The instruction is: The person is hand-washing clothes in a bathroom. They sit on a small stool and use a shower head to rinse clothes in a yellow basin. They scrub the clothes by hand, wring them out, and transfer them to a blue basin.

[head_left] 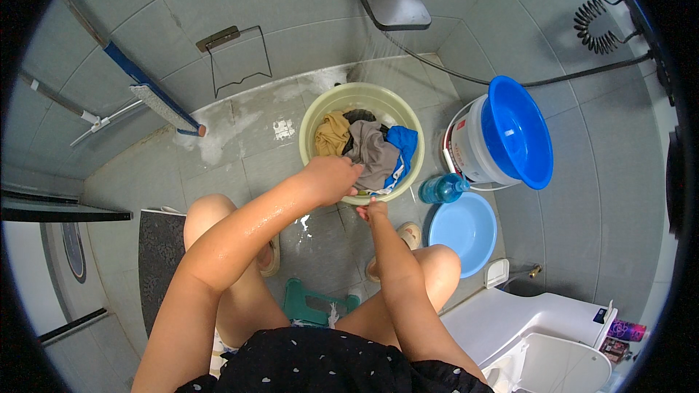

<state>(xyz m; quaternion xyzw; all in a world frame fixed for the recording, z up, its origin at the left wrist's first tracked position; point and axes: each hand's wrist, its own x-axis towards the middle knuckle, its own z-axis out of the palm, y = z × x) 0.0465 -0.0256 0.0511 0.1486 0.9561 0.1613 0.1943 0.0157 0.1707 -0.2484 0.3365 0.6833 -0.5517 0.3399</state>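
A pale yellow-green basin [307,120] stands on the wet tiled floor, holding a grey-brown garment [375,156], a mustard cloth [332,133], a blue and white piece [403,147] and some dark cloth. My left hand [333,178] reaches over the basin's near left rim. Its fingers are partly spread against the edge of the grey-brown garment, and their undersides are hidden. Close beside it, my right hand [373,209] is at the near rim, with fingers curled under the edge and thumb up against it.
Water falls from a shower head [393,4] behind the basin. To the right are a white bucket [470,142] with a dark blue basin [520,135] leaning on it, a teal bottle [440,188] and a light blue basin [464,233]. A green stool [314,304] is beneath me; a toilet [539,327] stands right.
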